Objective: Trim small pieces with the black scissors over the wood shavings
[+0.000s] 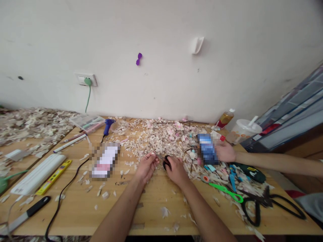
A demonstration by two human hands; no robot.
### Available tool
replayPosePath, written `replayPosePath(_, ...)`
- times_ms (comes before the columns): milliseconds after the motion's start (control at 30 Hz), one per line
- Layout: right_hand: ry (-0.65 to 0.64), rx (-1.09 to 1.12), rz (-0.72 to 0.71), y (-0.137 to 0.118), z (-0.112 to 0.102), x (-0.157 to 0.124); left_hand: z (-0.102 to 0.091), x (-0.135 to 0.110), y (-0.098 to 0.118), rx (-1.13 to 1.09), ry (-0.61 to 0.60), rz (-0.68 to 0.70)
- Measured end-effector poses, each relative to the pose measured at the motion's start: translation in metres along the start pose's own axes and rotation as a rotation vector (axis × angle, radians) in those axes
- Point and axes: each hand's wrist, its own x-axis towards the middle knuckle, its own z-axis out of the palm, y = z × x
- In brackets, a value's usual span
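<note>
My left hand [147, 167] is over the middle of the wooden table [108, 211], its thumb and fingertips pinched together on a small pale piece too small to name. Close to it on the right, my right hand [177, 170] is closed round the black handles of a pair of scissors [167, 162]. Their blades point left, toward my left fingertips. Just beyond both hands lies a wide heap of pale, petal-like scraps [161, 143], with pinkish blossoms [178, 127] among them.
Another person's hand [225, 152] comes in from the right, beside a phone [208, 149]. Large black shears [267, 198] and green scissors [225, 191] lie at right, below a lidded cup [244, 130]. At left are another phone [106, 160], a blue glue gun [108, 126] and a black cable [62, 196].
</note>
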Motion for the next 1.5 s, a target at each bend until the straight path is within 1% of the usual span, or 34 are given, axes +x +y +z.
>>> replayPosePath(100, 0.004, -0.011, 0.008, 0.000, 0.001, 0.000, 0.000, 0.001, 0.001, 0.016, -0.002, 0.015)
replayPosePath(233, -0.001, -0.034, 0.013, -0.001, 0.000, 0.000, -0.002, 0.006, 0.003, 0.110, 0.021, 0.085)
replayPosePath(467, -0.001, -0.043, 0.019, -0.001, 0.000, -0.001, -0.009, 0.011, 0.004, 0.457, 0.043, 0.241)
replayPosePath(600, -0.005, -0.040, 0.024, -0.001, 0.001, -0.001, -0.011, 0.010, 0.007, 0.580, 0.045, 0.283)
replayPosePath(733, -0.012, -0.050, 0.023, -0.002, 0.000, 0.000, -0.007, 0.008, 0.011, 0.635, 0.063, 0.291)
replayPosePath(900, -0.008, -0.066, 0.031, -0.002, 0.000, 0.000, -0.001, 0.004, 0.015, 0.683, 0.102, 0.344)
replayPosePath(1100, -0.013, -0.043, 0.032, -0.003, 0.000, 0.000, -0.005, 0.005, 0.013, 0.679, 0.086, 0.339)
replayPosePath(1267, -0.015, -0.036, 0.027, -0.002, 0.001, 0.000, -0.009, 0.006, 0.014, 0.793, 0.058, 0.350)
replayPosePath(1367, -0.015, -0.043, 0.032, -0.001, 0.002, -0.001, -0.009, 0.004, 0.016, 0.823, 0.075, 0.376)
replayPosePath(1433, -0.014, -0.044, 0.030, 0.000, 0.003, -0.001, -0.008, 0.004, 0.018, 0.819, 0.078, 0.384)
replayPosePath(1500, -0.013, -0.044, 0.030, 0.001, 0.002, 0.000, -0.006, 0.004, 0.018, 0.764, 0.058, 0.341)
